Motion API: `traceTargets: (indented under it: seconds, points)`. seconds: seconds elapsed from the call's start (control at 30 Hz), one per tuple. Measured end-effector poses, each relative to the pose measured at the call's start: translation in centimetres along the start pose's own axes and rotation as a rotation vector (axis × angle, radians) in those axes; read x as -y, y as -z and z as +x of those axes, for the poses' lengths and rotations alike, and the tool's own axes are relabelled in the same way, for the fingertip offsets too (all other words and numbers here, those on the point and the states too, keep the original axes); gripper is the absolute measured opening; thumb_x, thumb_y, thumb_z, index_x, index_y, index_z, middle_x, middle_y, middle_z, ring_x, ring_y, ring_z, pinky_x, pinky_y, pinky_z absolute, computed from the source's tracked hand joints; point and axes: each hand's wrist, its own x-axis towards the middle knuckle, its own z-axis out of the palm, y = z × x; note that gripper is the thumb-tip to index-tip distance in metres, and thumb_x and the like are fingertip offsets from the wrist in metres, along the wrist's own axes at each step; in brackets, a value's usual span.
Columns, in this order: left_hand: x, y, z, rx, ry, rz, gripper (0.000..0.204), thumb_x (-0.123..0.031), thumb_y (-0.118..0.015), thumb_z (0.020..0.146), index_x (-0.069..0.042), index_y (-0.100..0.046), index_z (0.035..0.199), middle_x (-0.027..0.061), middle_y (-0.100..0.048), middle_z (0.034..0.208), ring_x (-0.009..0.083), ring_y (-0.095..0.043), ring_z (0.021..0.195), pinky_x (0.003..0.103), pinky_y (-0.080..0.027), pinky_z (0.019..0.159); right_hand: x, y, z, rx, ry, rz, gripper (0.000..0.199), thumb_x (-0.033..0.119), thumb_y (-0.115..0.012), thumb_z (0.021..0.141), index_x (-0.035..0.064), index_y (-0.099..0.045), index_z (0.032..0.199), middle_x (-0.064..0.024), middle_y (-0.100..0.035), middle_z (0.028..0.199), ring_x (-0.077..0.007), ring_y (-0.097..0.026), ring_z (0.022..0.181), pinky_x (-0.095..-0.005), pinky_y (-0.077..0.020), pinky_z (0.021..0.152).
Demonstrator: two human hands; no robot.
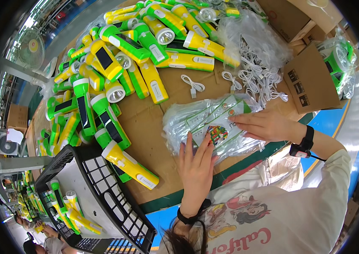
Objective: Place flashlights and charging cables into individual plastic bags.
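Observation:
A stack of clear plastic bags [196,120] with green and white printed inserts lies on the cardboard-covered table [145,139]. My left hand [196,163] rests flat on the near edge of the stack, fingers spread. My right hand [264,125] presses on the stack's right side, fingertips on the top bag. Neither hand grips anything. A green and yellow flashlight [131,165] lies just left of my left hand.
A big heap of green and yellow flashlights [120,63] fills the table's far left. White coiled cables [255,76] lie at the back right, one loose cable [192,84] nearer. A black plastic crate [99,199] holds flashlights at lower left. A cardboard box [310,80] stands right.

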Motion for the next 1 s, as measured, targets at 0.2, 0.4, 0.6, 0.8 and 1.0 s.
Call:
traceTargets:
  seconds: [0.2,0.4,0.6,0.8,1.0]
  points:
    - [0.6,-1.5,-0.2,-0.162,-0.064,0.008,0.023,-0.004,-0.072,0.081,-0.002,-0.069,0.104,0.0058,-0.066,0.126,0.0373,-0.054,0.127,0.05,-0.043,0.104,0.7,0.9,1.0,-0.021,0.012,0.007,0.029,0.023,-0.067,0.09,0.0006,-0.062,0.108,-0.0105,-0.057,0.14,-0.0259,-0.067,0.108,-0.0357,-0.0588,0.077]
    - [0.6,-1.2,0.1,-0.195,-0.057,-0.059,0.016,-0.002,-0.072,0.08,-0.002,-0.063,0.093,0.0083,-0.068,0.112,0.0336,-0.061,0.11,0.046,-0.046,0.096,1.0,0.6,1.0,-0.102,0.011,-0.104,0.027,0.021,-0.069,0.085,0.0021,-0.063,0.104,-0.0091,-0.066,0.122,-0.0253,-0.069,0.096,-0.0344,-0.0571,0.074]
    - [-2.1,2.2,1.0,-0.275,0.088,-0.039,0.022,-0.004,-0.07,0.083,-0.003,-0.063,0.103,0.0108,-0.067,0.115,0.0298,-0.061,0.109,0.043,-0.045,0.097,2.9,3.6,4.2,-0.308,0.023,-0.136,0.019,0.012,-0.068,0.073,0.0045,-0.064,0.089,-0.0046,-0.064,0.089,-0.0205,-0.064,0.078,-0.0317,-0.0499,0.064]
    - [-3.8,3.1,2.5,-0.307,-0.166,-0.172,0.018,-0.008,-0.075,0.08,-0.003,-0.071,0.097,0.0059,-0.072,0.095,0.0212,-0.068,0.088,0.041,-0.048,0.092,7.3,5.9,6.1,-0.33,0.157,-0.411,0.023,0.017,-0.067,0.062,0.0045,-0.059,0.079,-0.0019,-0.055,0.08,-0.0157,-0.054,0.071,-0.0266,-0.0412,0.057]
    - [-3.5,3.3,3.1,-0.261,-0.253,-0.191,0.018,-0.011,-0.078,0.077,-0.004,-0.069,0.09,0.004,-0.069,0.086,0.0205,-0.068,0.081,0.04,-0.049,0.089,7.3,6.7,5.5,-0.195,0.1,-0.288,0.02,0.018,-0.067,0.061,0.0078,-0.054,0.073,-0.0005,-0.048,0.074,-0.0143,-0.05,0.064,-0.0269,-0.0374,0.054]
